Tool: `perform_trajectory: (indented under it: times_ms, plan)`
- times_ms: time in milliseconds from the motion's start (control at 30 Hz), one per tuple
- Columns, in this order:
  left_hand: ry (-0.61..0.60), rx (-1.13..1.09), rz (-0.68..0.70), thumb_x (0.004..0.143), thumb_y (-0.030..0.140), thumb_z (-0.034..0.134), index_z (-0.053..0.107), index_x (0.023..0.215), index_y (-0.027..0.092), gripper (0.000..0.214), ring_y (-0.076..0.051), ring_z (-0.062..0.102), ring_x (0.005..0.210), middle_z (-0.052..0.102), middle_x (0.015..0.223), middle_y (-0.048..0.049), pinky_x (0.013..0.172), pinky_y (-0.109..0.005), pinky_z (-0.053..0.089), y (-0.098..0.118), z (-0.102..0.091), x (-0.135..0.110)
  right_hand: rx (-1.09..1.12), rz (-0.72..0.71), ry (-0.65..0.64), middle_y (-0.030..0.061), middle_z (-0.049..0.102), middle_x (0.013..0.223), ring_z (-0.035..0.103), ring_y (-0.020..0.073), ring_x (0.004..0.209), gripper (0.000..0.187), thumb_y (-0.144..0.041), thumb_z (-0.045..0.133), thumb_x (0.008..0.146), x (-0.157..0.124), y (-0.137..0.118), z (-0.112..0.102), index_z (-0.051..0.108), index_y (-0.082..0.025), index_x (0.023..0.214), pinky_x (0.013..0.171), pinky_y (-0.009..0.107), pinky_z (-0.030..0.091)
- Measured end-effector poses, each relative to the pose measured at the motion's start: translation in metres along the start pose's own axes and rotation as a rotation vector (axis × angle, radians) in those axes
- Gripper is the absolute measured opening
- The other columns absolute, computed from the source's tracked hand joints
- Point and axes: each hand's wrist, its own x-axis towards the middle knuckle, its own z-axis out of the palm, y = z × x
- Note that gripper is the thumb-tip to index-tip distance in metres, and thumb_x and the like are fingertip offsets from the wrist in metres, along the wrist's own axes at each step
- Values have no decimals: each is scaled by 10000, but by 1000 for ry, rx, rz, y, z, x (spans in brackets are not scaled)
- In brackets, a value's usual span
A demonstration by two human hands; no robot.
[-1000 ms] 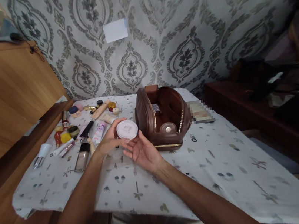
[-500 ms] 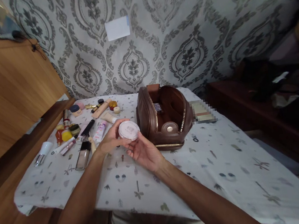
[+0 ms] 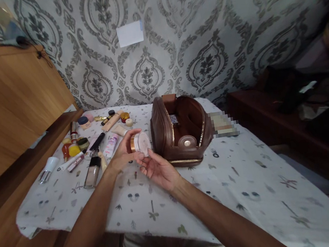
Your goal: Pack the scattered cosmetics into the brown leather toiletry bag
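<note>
My left hand (image 3: 122,153) grips a round white compact (image 3: 140,142) with a gold rim, tilted on edge above the table. My right hand (image 3: 158,169) is palm up just below and right of it, fingers spread, fingertips close to the compact. An open brown leather pouch (image 3: 180,127) stands immediately right of the hands, its zip gaping and a small round item inside.
Several cosmetics lie in a cluster at the table's left: a foundation bottle (image 3: 91,171), a pink tube (image 3: 110,144), small jars (image 3: 82,121) and a white brush cap (image 3: 47,168). The patterned tablecloth (image 3: 237,178) covers the table. A wooden headboard (image 3: 10,105) rises at left.
The compact has turned from lying flat, lid up, to standing on its edge in my left hand. My right hand has dropped slightly away from it.
</note>
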Motion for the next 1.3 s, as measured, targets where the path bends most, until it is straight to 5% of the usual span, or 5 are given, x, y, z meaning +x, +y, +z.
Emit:
perform_trajectory:
  times_ms: [200,400,700,1067,1300]
  plan:
    - [-55,116,-16,587,301,857,533,1220,238,714,-151,557,822,570,971,1,694,-228,456,6,3,-1,0,18,6,30,738,805,695,131,720,283,-328,780,804,-1,0,2,661,-137,975,599,213,540]
    - [-59,423,41,659,327,795,546,1296,242,689,-214,548,974,572,1101,-37,866,-317,430,9,1,-1,-28,-24,-17,3,716,814,658,122,714,366,-478,756,800,-2,-1,4,647,-175,975,588,219,525]
    - [-78,721,166,690,309,790,550,1362,267,715,-250,499,994,527,995,-26,958,-389,392,9,0,-1,-79,-34,-16,-36,715,867,624,108,733,417,-464,811,736,-4,-1,5,664,-216,1037,619,215,527]
    - [-93,609,157,655,412,832,514,1370,241,801,-326,455,1243,516,1307,-83,1097,-430,323,12,0,-3,-194,-130,4,-27,696,763,611,108,675,359,-414,867,656,-9,2,20,692,-187,871,604,213,528]
    - [-83,235,61,575,566,858,477,1382,279,938,-331,523,1200,548,1294,-94,1002,-397,438,7,4,-5,-277,-214,-40,-11,694,787,611,107,664,409,-393,862,653,-22,-12,40,695,-187,965,555,191,516]
